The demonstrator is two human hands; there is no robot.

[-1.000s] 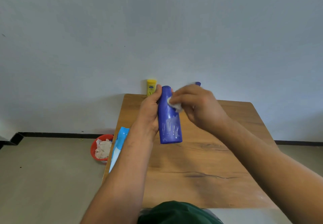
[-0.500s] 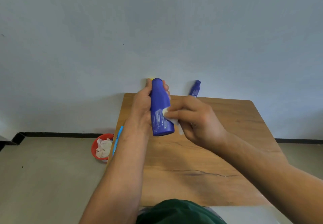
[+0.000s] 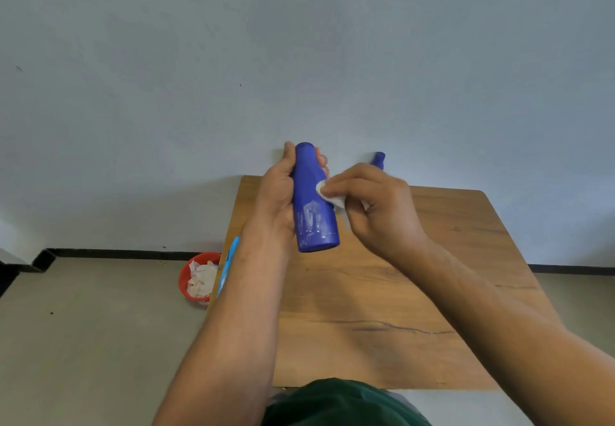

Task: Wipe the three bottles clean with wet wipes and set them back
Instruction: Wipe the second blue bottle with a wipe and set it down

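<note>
My left hand (image 3: pixel 278 199) grips a blue bottle (image 3: pixel 312 202), held upright above the far part of the wooden table (image 3: pixel 399 292). White smears mark the bottle's lower half. My right hand (image 3: pixel 376 206) pinches a white wet wipe (image 3: pixel 327 192) and presses it against the bottle's right side at mid height. A second blue bottle (image 3: pixel 378 159) stands at the table's back edge by the wall, only its top showing above my right hand. The yellow bottle is hidden behind my left hand.
A red bowl (image 3: pixel 186 279) with crumpled used wipes sits on the floor left of the table. A blue wipe pack (image 3: pixel 229 259) lies on the table's left edge, mostly behind my left forearm. The grey wall runs close behind the table.
The wipe has slid from the bottle's top down to its lower half, then back up to mid height. The bottle has risen and now covers the yellow bottle.
</note>
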